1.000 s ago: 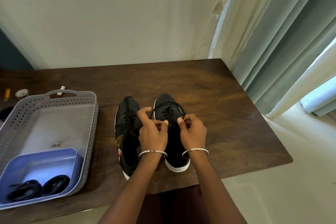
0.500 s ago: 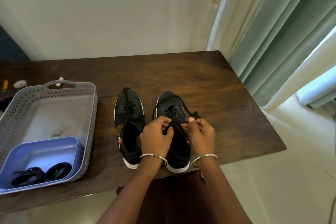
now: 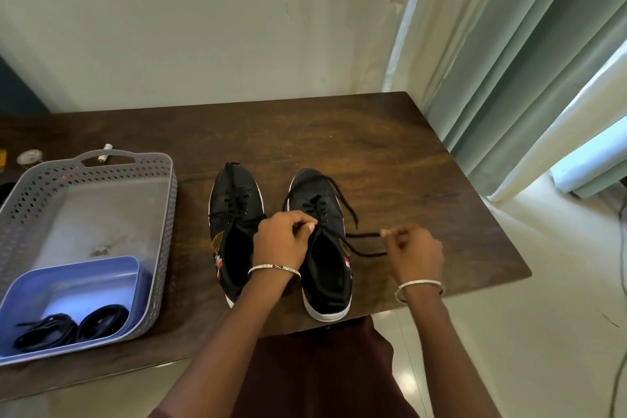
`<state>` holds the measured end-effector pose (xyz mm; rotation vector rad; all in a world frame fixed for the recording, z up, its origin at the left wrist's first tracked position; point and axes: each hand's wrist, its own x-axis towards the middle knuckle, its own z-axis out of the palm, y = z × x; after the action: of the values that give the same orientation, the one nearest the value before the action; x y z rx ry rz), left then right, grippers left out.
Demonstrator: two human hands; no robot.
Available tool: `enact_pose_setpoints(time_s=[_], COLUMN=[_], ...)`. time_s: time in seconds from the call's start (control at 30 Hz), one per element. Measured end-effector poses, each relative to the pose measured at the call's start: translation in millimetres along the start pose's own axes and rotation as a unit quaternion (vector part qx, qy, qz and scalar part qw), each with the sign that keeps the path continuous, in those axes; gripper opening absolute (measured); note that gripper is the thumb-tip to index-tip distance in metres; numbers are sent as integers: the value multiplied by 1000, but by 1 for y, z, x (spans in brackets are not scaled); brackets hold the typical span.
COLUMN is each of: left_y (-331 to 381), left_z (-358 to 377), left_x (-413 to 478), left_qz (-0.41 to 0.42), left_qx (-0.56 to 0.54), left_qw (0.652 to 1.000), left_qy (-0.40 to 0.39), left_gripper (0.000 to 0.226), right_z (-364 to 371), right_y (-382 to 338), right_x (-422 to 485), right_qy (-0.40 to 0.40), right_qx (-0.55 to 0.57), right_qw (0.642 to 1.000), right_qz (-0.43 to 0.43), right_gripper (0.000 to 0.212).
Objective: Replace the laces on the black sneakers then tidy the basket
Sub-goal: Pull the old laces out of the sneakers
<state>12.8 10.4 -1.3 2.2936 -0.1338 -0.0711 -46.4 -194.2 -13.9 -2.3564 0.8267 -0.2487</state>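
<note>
On the counter point(image 3: 390, 163), directly in front of the person, stands the right sneaker point(image 3: 319, 200), and I take it as the landmark. Its long axis runs away from the person: the toe is at the far side and the heel is near the front edge of the counter. The left sneaker point(image 3: 235, 193) stands parallel, just beside it on the left.

The lace point(image 3: 363, 235) leaves the upper eyelets of the right sneaker and goes out sideways to the right, almost across the long axis. The right hand point(image 3: 415, 253) is to the right of the sneaker, apart from it, and pinches the free end of the lace between thumb and fingertips; the wrist is low over the counter. The left hand point(image 3: 281, 241) is directly over the opening of the sneaker with curled fingers. It seems to pinch the lace at the upper eyelets.

In my judgement the lace is being drawn out, so the pull must go further to the right while the left hand steadies the shoe.

Far to the left of the sneaker, the basket point(image 3: 101, 163) holds a blue tray point(image 3: 68, 282) with coiled laces point(image 3: 71, 326).
</note>
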Motion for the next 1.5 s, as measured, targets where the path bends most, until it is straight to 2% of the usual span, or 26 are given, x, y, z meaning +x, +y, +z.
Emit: enact_pose_setpoints(time_s=[0.1,0.17,0.33,0.43,0.5,0.57,0.6,0.67,0.73,0.77,0.83,0.9,1.0,1.1,1.13,1.17,1.2,1.23,1.27,1.3,1.33,1.37,1.4,1.47,1.5], left_y=[2,2,5,9,10,10,10,10,9,8,7,5,4,6,7,8,9,10,10,10,9,9,9,9,9], left_z=[0,2,5,8,9,10,10,11,11,12,11,10,11,10,10,10,10,10,10,10,10,10,10,9,9], left_x=[3,5,4,-1,-2,-2,-3,-4,-6,-6,-6,-6,-5,-6,-7,-7,-8,-9,-9,-10,-10,-10,-9,-9,-8], left_qz=[-5,1,28,46,47,36,28,14,9,7,-1,-3,-2,-7,-11,-14,-17,-20,-21,-22,-22,-24,-26,-30,-30], left_qx=[14,31,117,168,170,160,155,144,138,137,130,121,114,117,117,116,115,113,110,108,106,104,103,103,104], left_qw=[1000,1000,993,985,984,986,987,989,989,989,990,992,993,992,992,992,992,992,992,993,993,993,993,993,993], left_qy=[1,2,1,7,17,31,34,39,44,46,48,47,44,46,49,51,52,52,51,51,52,53,53,51,50], left_gripper=[7,6,10,15,16,14,12,9,8,8,8,7,6,7,7,7,7,7,7,7,7,6,6,6,5], right_z=[20,35,52,51,53,55,56,56,54,52,46,42,48,57,59,57,58,58,58,57,56,54,51,44,41], right_y=[-31,-43,-52,-52,-51,-48,-47,-45,-44,-44,-43,-43,-40,-41,-42,-45,-45,-47,-49,-53,-54,-54,-55,-53,-50], right_x=[-15,-20,-9,-5,-5,-4,-5,-8,-9,-8,-8,-11,-11,-7,-5,-5,-4,-5,-4,-5,-5,-5,-4,-4,-3], right_qy=[1,-3,62,103,115,97,75,23,-31,-52,-68,-42,26,70,76,78,67,30,-22,-87,-142,-179,-199,-188,-169], right_qx=[58,29,-72,-128,-143,-100,-53,76,202,234,221,143,-24,-127,-132,-112,-60,16,122,248,354,415,419,340,270], right_qw=[973,952,913,864,845,873,903,963,974,969,966,959,910,868,868,886,921,961,982,965,919,879,875,921,946], right_qz=[-225,-304,-397,-476,-502,-468,-419,-256,-97,-66,-112,-241,-413,-476,-472,-444,-379,-276,-144,-3,103,151,141,27,-54], right_gripper=[2,8,7,24,29,23,14,4,8,11,9,17,19,8,7,9,12,12,13,16,19,21,19,9,15])
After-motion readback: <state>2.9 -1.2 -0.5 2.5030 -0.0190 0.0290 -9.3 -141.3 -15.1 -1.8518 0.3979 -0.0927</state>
